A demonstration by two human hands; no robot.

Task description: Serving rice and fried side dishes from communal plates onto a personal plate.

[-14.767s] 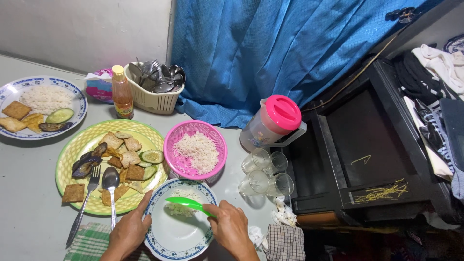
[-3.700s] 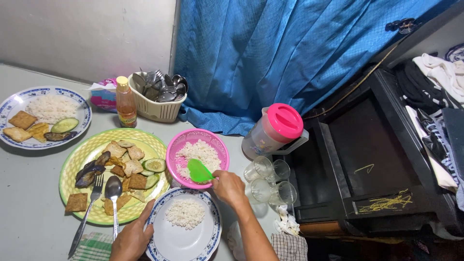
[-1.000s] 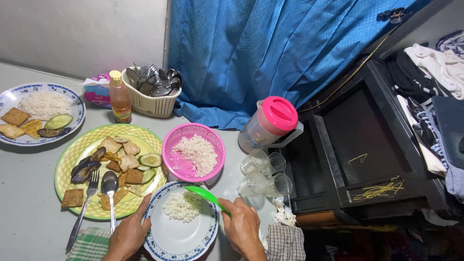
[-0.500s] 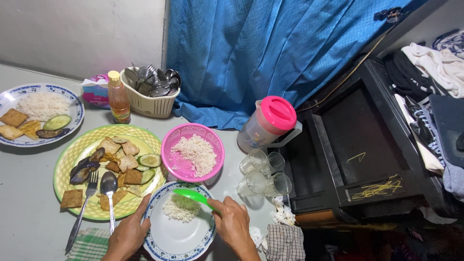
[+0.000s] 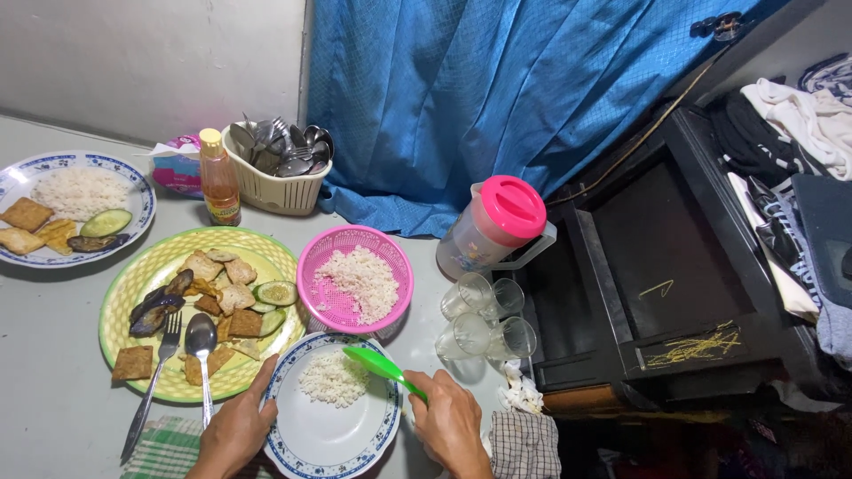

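- right hand (image 5: 450, 424) closed around the handle of a green rice paddle (image 5: 383, 367); blade end hovers over the upper right of the blue-rimmed plate (image 5: 380, 439), just beside the rice heap
- left hand (image 5: 238, 428) grips the plate's left rim, fingers curled on the edge, thumb pointing up toward the yellow-green platter (image 5: 133, 275)
- plate sits at the near edge of the table, between the two hands; small mound of white rice (image 5: 334, 380) in its upper half, lower half bare
- pink basket (image 5: 316, 257) directly behind the plate, nearly touching its rim, rice inside on the right side
- platter left of the basket: fried tofu squares, eggplant, cucumber slices; a fork (image 5: 153, 381) and a spoon (image 5: 203, 353) lie on its near edge, handles pointing toward the person
- second blue-rimmed plate (image 5: 138, 186) at far left with rice, tofu, cucumber
- behind the platter: bottle of amber liquid (image 5: 219, 177) with yellow cap, beside a cream cutlery caddy (image 5: 275, 186) full of spoons
- jug with pink lid (image 5: 494, 223) to the right of the basket; four clear glasses (image 5: 486, 318) lying clustered just below it
- green checked cloth (image 5: 160, 448) under the left wrist, another checked cloth (image 5: 521, 443) right of the right hand
- blue curtain (image 5: 479, 89) hangs behind the table
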